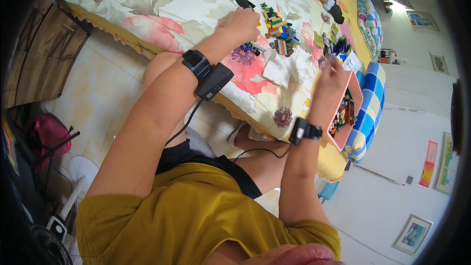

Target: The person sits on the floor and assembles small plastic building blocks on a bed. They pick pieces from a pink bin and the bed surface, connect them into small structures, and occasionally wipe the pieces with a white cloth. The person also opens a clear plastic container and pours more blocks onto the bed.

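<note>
Head view: loose plastic building bricks lie in a small mixed heap (280, 38) on a floral quilt (201, 7) spread over the bed, with more bricks inside a pink bin (342, 138) at the right, just beside a blue checked pillow (368, 113). The person's left grip (241, 23) is low over the quilt, left of the heap, its fingers curled downward; a few grey and dark pieces (253, 47) show just below it and a flat black piece (244, 3) just beyond. The fingertips are hidden, so I cannot tell whether they are pinched on anything. The right grip (331, 74) is beside the upper end of the bin, near some glossy packets (338, 46); it is blurred, and I cannot tell whether its fingers are together or hold something. A crumpled white sheet (277, 70), paper or cloth, lies nearer the person than the heap.

The bricks should be light, stiff and hard to damage, though smooth faces may slip. Single ones are best pinched by opposite side walls; joined clusters by their widest block, since thin attached parts could come off. The soft quilt will probably give under downward pressure.
</note>
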The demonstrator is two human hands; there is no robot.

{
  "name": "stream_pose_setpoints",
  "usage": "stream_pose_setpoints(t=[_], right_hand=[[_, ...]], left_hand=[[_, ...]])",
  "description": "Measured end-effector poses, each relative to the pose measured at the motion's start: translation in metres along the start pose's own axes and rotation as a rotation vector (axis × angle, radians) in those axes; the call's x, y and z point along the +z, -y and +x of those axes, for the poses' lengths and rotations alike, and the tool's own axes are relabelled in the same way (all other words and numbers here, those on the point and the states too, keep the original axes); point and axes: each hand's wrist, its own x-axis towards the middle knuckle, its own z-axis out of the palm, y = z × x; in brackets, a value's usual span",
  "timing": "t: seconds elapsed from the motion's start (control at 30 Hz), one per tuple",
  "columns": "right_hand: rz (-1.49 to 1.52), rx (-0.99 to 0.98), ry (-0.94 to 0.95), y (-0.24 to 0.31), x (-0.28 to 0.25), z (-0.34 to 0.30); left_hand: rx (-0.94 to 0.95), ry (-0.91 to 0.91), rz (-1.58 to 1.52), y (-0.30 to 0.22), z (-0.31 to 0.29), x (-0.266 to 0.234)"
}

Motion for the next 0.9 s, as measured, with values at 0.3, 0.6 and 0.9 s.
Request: stream_pose_setpoints(t=[0.3,0.6,0.9], right_hand=[[-0.610,0.213,-0.169,-0.136,-0.183,0.008],[-0.778,0.245,-0.009,-0.162,-0.188,-0.015],[-0.018,-0.386,0.091,0.049,-0.014,-0.084]], left_hand=[[-0.040,-0.176,-0.146,-0.001,0.004,0.014],[-0.200,0.100,-1.239,0.000,0.012,0.002],[-0.016,0.512,-1.396,-0.027,-0.004,0.004]])
